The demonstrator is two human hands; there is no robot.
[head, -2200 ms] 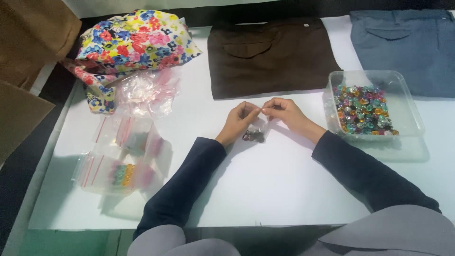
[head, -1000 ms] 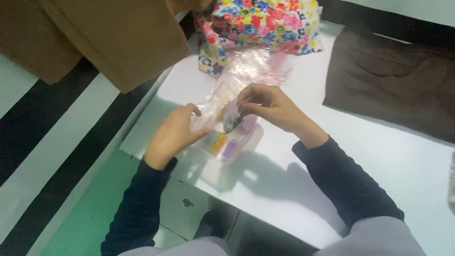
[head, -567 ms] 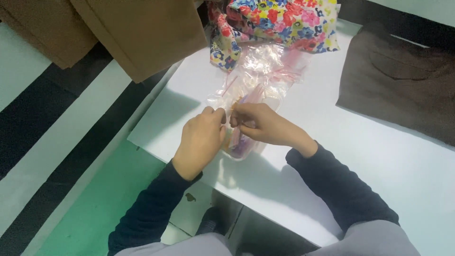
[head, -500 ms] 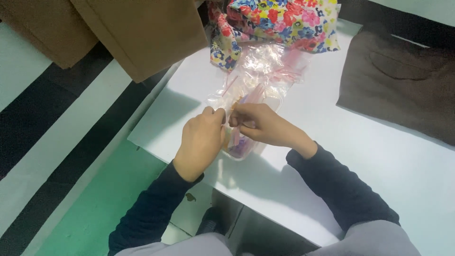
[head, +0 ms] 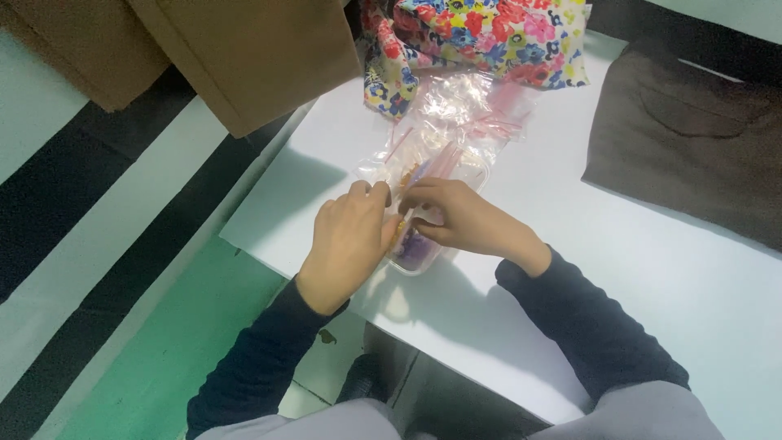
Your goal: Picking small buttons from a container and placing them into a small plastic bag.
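My left hand (head: 349,241) and my right hand (head: 466,220) meet over a small clear plastic container (head: 418,249) holding purple and orange beads, near the white table's (head: 570,269) left front corner. Both hands pinch the top edge of a small clear zip bag (head: 423,169) with a pink strip that stands over the container. Part of the container is hidden under my fingers.
A heap of empty clear zip bags (head: 464,106) lies just behind my hands. A floral fabric pouch (head: 481,33) sits further back. A dark brown garment (head: 692,138) lies at the right, tan cloth (head: 244,49) hangs at the upper left, and striped flooring (head: 98,244) shows on the left.
The view has swung from the table's middle to its left corner. My hands have come together over the bead container and closed on the small zip bag's top edge.
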